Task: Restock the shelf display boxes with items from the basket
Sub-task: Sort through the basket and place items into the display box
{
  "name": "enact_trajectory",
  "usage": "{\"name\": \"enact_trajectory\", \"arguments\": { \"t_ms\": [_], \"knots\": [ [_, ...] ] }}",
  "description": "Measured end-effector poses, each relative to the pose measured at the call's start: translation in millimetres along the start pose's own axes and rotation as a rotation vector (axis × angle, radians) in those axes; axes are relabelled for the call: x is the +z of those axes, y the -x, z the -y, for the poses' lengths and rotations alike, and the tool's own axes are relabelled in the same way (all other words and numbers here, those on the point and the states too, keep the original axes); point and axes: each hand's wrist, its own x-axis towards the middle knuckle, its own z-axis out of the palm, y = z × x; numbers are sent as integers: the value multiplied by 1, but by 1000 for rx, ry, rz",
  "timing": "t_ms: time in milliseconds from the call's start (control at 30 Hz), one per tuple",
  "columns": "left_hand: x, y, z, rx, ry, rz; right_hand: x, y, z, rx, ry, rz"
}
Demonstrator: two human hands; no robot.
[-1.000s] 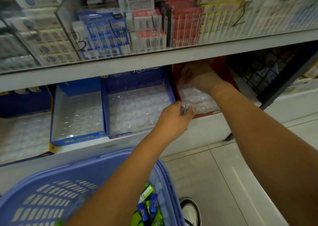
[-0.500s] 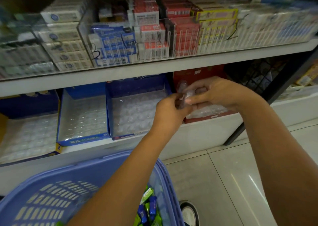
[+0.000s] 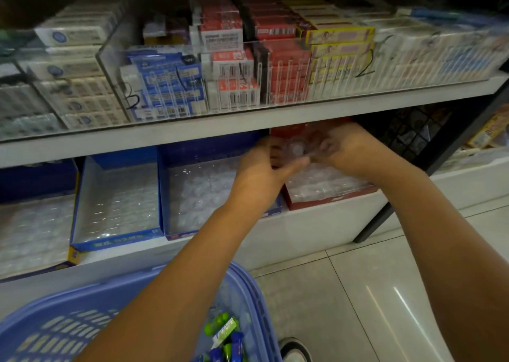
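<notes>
Right hand (image 3: 349, 152), lifted from the shelf-end red cardboard display box (image 3: 330, 199), joins left hand (image 3: 259, 175) pinching clear crinkled plastic (image 3: 297, 150); restocking seemingly unstarted.

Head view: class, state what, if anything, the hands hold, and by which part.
The left hand and right hand pinch one small clear plastic piece between them, each by its nearer edge, above the red display box.

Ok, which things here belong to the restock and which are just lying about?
Job: lilac plastic basket, green and blue packets, blue cardboard display boxes, red cardboard display box, clear plastic piece pinched by left hand and right hand.
Bystanders: carton stacks behind the clear upper-shelf guard, black wire rack.
</notes>
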Motion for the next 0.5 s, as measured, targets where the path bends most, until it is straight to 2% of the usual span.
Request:
{"name": "enact_trajectory", "arguments": {
  "t_ms": [100,167,200,300,500],
  "knots": [
    [17,15,9,235,-441,253,3,-17,-26,45,135,-138],
    [27,23,21,328,-707,397,8,-24,-36,17,126,-162],
    [29,25,26,344,-792,419,11,-27,-38,1,84,-151],
    [31,27,37,375,-892,412,15,-35,-41,-22,-7,-108],
    [30,31,35,365,-940,429,13,-41,-39,7,43,-39]
  ]
}}
